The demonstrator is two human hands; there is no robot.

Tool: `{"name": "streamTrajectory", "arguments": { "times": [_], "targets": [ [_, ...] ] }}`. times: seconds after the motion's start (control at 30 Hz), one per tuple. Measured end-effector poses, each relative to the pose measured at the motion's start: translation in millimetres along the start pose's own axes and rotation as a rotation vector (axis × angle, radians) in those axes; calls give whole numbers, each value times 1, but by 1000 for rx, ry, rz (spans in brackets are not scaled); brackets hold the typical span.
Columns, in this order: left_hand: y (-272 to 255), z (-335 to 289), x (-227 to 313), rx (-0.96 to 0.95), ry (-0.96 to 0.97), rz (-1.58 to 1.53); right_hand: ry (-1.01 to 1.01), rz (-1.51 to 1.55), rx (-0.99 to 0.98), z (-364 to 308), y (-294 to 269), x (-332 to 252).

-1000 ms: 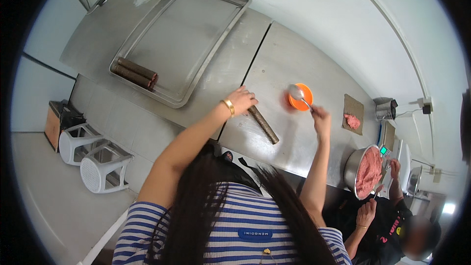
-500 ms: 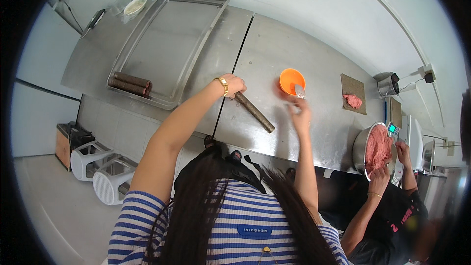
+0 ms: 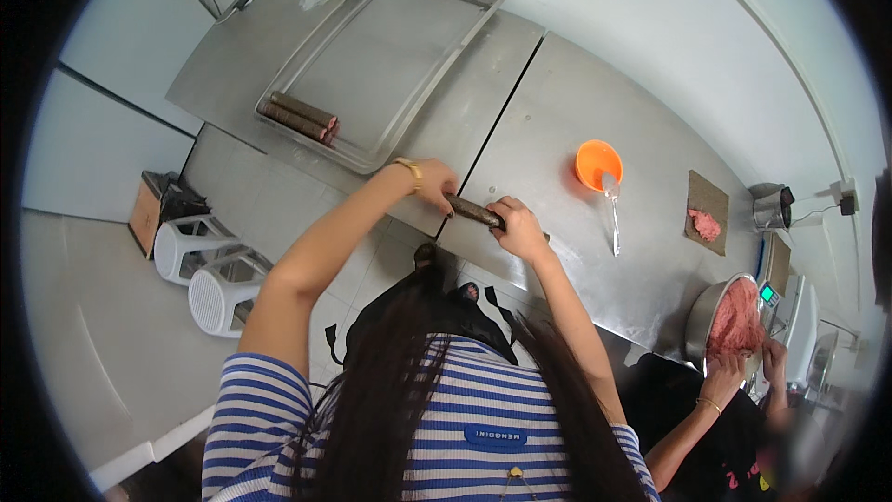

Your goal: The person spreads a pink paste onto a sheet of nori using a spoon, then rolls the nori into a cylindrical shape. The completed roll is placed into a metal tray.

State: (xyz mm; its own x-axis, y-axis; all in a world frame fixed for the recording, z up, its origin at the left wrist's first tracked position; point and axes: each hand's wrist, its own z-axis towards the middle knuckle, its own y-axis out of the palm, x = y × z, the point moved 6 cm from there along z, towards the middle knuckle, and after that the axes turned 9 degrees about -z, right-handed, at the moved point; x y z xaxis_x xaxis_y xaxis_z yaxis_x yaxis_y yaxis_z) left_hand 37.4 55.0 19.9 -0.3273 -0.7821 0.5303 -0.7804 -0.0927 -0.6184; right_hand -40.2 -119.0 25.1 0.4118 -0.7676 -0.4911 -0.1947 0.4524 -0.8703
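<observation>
A dark seaweed roll (image 3: 477,212) lies across both my hands near the front edge of the steel table. My left hand (image 3: 436,186) grips its left end with the fingers closed. Farther right along the roll, my right hand (image 3: 518,230) is wrapped round it, and a short tip shows past that hand. Beyond my right hand stands an orange bowl (image 3: 595,154) with a metal spoon (image 3: 613,215) leaning out over its rim. To the left, more seaweed rolls (image 3: 299,119) with pink filling at their ends lie in the near corner of a large metal tray (image 3: 380,164).
At the right, a seaweed sheet (image 3: 711,193) carries a lump of pink minced meat (image 3: 704,225). A co-worker's hands (image 3: 725,378) work at a steel bowl (image 3: 699,323) of mince beside a scale (image 3: 769,295). White stools (image 3: 223,293) stand on the floor at left.
My right hand has left the spoon at the orange bowl and come down onto the seaweed roll. The spoon now rests in the bowl. The whole view has shifted.
</observation>
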Motion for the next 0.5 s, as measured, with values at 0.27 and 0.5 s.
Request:
{"name": "streamTrajectory", "arguments": {
  "times": [0.27,0.5],
  "targets": [
    [103,-100,-63,-269,-348,-952,-207,28,-238,-14,9,-21],
    [174,-76,-9,-124,-169,-1504,-377,-15,-341,-35,20,-46]
  ]
}}
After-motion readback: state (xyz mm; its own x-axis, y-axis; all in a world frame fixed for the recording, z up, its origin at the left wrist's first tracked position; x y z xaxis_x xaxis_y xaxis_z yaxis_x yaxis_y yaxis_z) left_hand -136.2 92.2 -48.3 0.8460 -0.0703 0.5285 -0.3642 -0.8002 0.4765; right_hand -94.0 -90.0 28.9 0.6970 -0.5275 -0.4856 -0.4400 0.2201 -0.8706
